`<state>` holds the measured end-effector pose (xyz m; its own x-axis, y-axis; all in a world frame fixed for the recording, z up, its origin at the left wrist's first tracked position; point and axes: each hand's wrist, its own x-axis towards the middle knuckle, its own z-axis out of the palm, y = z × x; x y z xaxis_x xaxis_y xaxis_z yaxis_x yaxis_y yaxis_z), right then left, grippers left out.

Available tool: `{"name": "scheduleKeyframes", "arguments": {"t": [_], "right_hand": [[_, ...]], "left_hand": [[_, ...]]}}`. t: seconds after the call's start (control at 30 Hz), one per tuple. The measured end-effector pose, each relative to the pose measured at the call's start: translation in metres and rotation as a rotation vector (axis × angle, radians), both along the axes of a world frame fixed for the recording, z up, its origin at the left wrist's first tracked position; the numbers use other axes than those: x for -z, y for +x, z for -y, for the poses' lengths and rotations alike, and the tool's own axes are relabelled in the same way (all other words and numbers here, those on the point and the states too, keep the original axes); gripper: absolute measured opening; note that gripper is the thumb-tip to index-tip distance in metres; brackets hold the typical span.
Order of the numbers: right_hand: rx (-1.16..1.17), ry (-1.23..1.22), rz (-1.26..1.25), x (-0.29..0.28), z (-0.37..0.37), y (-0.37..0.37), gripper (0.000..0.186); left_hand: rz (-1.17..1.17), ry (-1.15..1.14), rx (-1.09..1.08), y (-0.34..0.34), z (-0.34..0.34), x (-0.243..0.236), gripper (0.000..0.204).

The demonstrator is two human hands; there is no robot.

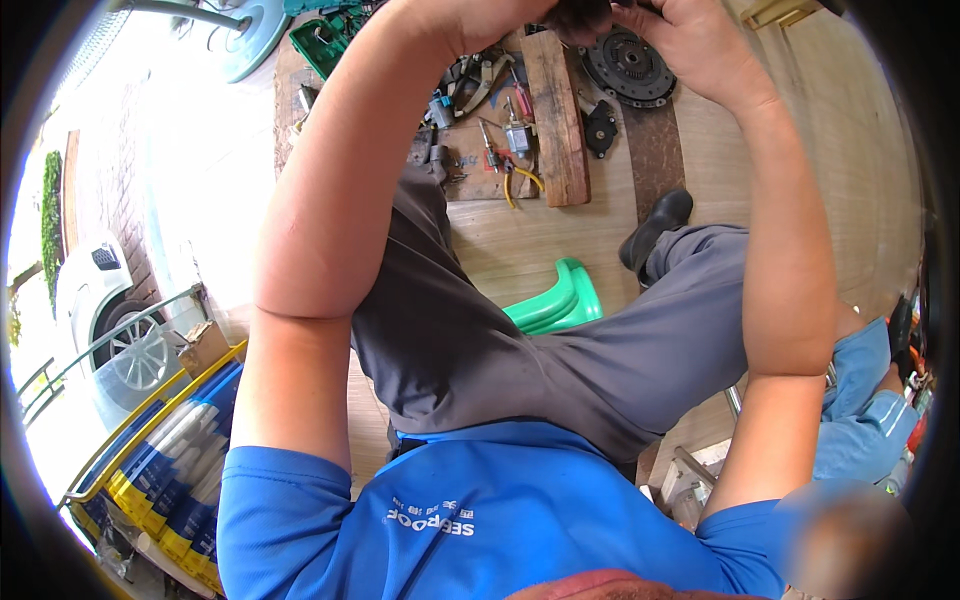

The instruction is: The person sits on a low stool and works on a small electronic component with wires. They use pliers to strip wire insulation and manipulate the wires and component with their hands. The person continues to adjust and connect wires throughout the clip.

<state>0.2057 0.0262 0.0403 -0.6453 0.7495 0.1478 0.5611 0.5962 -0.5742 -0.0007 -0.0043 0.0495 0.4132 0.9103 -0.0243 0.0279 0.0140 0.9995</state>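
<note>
Both of my arms reach up to the top of the head view, where my left hand (488,22) and my right hand (698,45) meet around a dark part (580,20). The top edge cuts off much of this part, so its kind does not show. My right fingers are closed at its right side; the left fingers are mostly out of the picture. Just below lies a wooden block (557,125). Beside it, under my right hand, is a round dark clutch plate (640,70), with a small black part (600,130) near it.
Left of the block, a board holds yellow-handled pliers (525,176), a red-handled tool (522,95) and metal parts. A green case (315,45) lies farther left. Between my legs is a green plastic stool (565,300). A yellow-framed rack (165,450) stands left; another person (865,435) is at right.
</note>
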Motion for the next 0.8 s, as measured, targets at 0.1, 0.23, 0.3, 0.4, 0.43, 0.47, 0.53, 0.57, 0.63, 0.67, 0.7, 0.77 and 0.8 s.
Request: {"name": "scheduleKeyframes", "arguments": {"t": [0.1,0.23,0.3,0.4,0.43,0.47,0.53,0.57,0.63,0.67,0.7,0.77,0.8], "right_hand": [[0.052,0.078,0.072,-0.002,-0.001,0.0,0.017],[0.084,0.106,0.045,-0.004,0.0,-0.004,0.018],[0.109,0.096,0.029,-0.005,0.002,-0.007,0.018],[0.146,0.042,-0.063,-0.007,0.007,-0.01,0.019],[0.166,0.007,-0.104,-0.006,0.009,-0.013,0.019],[0.185,-0.029,-0.144,-0.007,0.01,-0.015,0.019],[0.227,-0.083,-0.153,-0.011,0.016,-0.019,0.02],[0.247,-0.109,-0.157,-0.013,0.019,-0.022,0.02],[0.25,-0.164,-0.201,-0.013,0.023,-0.024,0.02],[0.251,-0.192,-0.223,-0.011,0.024,-0.025,0.019],[0.234,-0.178,-0.266,-0.007,0.024,-0.026,0.019],[0.201,-0.15,-0.35,0.005,0.024,-0.029,0.018],[0.19,-0.165,-0.367,0.007,0.025,-0.031,0.018]], "left_hand": [[-0.382,0.209,0.015,0.003,0.004,-0.002,0.021],[-0.538,0.403,0.034,0.004,0.007,0.007,0.019],[-0.578,0.394,-0.028,0.007,0.006,0.009,0.019],[-0.569,0.29,-0.19,0.013,0.003,0.013,0.02],[-0.51,0.297,-0.246,0.013,0.001,0.021,0.02],[-0.451,0.304,-0.303,0.013,-0.002,0.029,0.021],[-0.369,0.287,-0.403,0.016,-0.007,0.037,0.021],[-0.328,0.278,-0.454,0.015,-0.008,0.041,0.021],[-0.147,0.038,-0.456,0.015,-0.01,0.035,0.021],[-0.056,-0.082,-0.455,0.015,-0.011,0.032,0.02],[0.007,-0.102,-0.458,0.014,-0.01,0.031,0.02],[0.134,-0.144,-0.463,0.013,-0.01,0.029,0.018],[0.245,-0.175,-0.475,0.014,-0.01,0.028,0.017]]}}
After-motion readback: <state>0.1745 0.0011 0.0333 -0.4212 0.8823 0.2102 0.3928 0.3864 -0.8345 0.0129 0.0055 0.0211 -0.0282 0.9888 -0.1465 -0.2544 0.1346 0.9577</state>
